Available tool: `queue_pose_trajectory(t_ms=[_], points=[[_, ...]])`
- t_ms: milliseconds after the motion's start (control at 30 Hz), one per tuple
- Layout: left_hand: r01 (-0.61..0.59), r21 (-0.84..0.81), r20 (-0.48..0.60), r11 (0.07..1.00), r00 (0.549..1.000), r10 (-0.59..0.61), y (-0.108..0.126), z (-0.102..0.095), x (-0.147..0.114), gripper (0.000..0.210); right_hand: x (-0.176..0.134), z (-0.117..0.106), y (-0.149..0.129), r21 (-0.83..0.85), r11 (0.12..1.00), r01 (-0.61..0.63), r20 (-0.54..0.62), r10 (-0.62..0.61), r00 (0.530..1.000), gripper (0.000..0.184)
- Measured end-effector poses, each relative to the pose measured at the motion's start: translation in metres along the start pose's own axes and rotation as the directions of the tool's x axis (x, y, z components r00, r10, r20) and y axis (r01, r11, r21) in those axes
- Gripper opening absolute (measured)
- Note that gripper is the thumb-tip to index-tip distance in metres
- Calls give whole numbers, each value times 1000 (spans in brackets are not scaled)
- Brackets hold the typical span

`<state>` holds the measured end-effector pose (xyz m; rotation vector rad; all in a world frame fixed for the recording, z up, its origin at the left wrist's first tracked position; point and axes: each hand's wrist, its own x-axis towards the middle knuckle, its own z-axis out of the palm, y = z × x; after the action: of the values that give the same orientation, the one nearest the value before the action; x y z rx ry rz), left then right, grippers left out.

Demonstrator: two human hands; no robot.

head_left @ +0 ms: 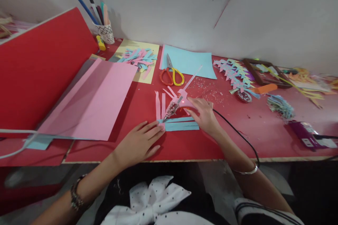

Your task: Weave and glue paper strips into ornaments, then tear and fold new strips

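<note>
My right hand (205,112) is wrapped round the handle of a pink glue gun (181,102), with a clear glue stick (192,77) poking out of its back end. The gun's nozzle points down at the left end of some blue paper strips (182,126), near a small pink piece. My left hand (141,140) lies flat on the red tabletop, its fingertips touching the left end of those strips. Pink paper strips (158,105) stretch away behind the nozzle. Whether the nozzle touches the paper I cannot tell.
Scissors (171,74) lie on blue paper (194,61) behind the gun. Pink sheets (89,98) are at left, cut strips (137,58) on yellow paper, a pen cup (105,32) by the wall. Folded paper chains (232,74) lie right; the gun's black cord (239,132) runs to the table's edge.
</note>
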<state>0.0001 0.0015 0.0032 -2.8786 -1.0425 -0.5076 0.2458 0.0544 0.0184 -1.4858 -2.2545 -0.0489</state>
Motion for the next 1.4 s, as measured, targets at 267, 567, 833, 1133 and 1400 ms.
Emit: queue_pose_trajectory(t_ms=[267, 567, 833, 1133, 1400], points=[[-13, 7, 7, 1000, 1000, 13, -1, 0, -1, 39, 4, 0, -2, -28, 997, -67, -28, 66, 997, 32], [8, -12, 52, 1000, 999, -7, -1, 1, -1, 38, 12, 4, -4, -27, 989, -145, -35, 144, 989, 32], [-1, -21, 83, 1000, 997, 2, -2, -1, 0, 39, 12, 5, -1, -42, 982, -184, -75, 181, 981, 34], [-13, -18, 56, 1000, 998, 14, -3, 1, -1, 38, -2, -3, 2, 13, 988, -156, -109, 157, 982, 38], [0, -30, 94, 1000, 996, 3, -2, -1, -1, 39, -5, 1, -9, -3, 996, -93, -3, 93, 996, 32]])
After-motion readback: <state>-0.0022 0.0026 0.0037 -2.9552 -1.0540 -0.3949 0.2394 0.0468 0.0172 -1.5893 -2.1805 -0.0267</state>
